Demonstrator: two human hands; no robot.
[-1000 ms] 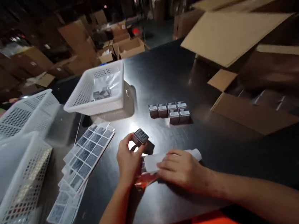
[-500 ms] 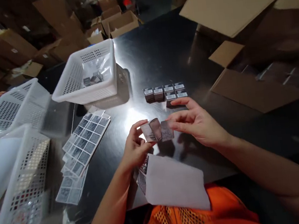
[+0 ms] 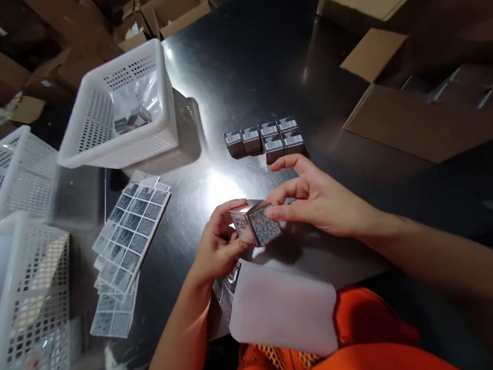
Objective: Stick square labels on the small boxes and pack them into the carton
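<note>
My right hand (image 3: 319, 200) has come in from the side and now presses a sticker onto the small box (image 3: 254, 224), which my left hand (image 3: 218, 244) grips above the tabletop (image 3: 238, 73), near the row of 6 boxes (image 3: 264, 136). I am mid-labelling; smoothing it flat needs firm fingertips.

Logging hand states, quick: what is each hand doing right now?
Left hand: closed on the small box.
Right hand: fingertips pinching the same small box.

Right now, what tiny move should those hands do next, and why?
Probably press the printed label flat: the right hand pinches its edge against the small silver cardboard box that the left hand holds above the shiny black table.
</note>
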